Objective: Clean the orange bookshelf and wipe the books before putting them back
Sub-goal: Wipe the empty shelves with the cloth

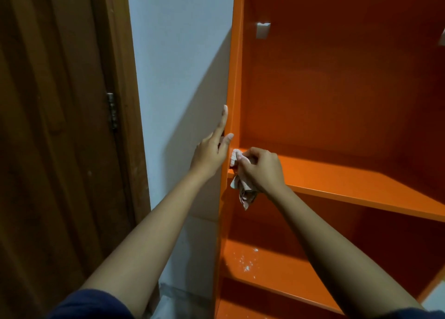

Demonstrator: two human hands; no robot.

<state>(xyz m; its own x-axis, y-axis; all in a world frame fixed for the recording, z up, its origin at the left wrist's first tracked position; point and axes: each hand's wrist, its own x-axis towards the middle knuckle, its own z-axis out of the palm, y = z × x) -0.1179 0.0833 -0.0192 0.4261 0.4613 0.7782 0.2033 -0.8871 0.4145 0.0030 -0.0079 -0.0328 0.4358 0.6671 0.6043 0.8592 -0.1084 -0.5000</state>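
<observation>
The orange bookshelf [337, 89], with no books, fills 12 to 5 o'clock. The left hand [213, 150] lies flat on its side; the right hand [262, 169] grips a cloth [243, 191] at the shelf corner. Wiped dust may drop onto the shelf below.

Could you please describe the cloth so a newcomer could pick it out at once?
Find the orange bookshelf right of the wooden door. At the left front corner of its upper shelf board, the right hand grips the cloth. It is crumpled, pale and faintly patterned, the only soft thing.
</observation>
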